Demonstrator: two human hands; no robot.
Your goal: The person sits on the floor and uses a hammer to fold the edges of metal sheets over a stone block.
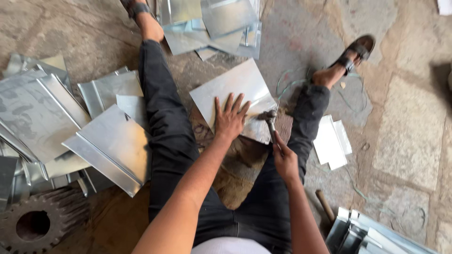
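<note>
While I sit on the stone floor with my legs spread, my left hand lies flat, fingers spread, on a square sheet of shiny galvanised metal between my knees. My right hand, just beside it, is clamped around the handle of a small metal-headed hammer, whose head touches the sheet's near edge. Folded metal panels lie stacked beyond my left arm, near a rusty toothed gear wheel.
</note>
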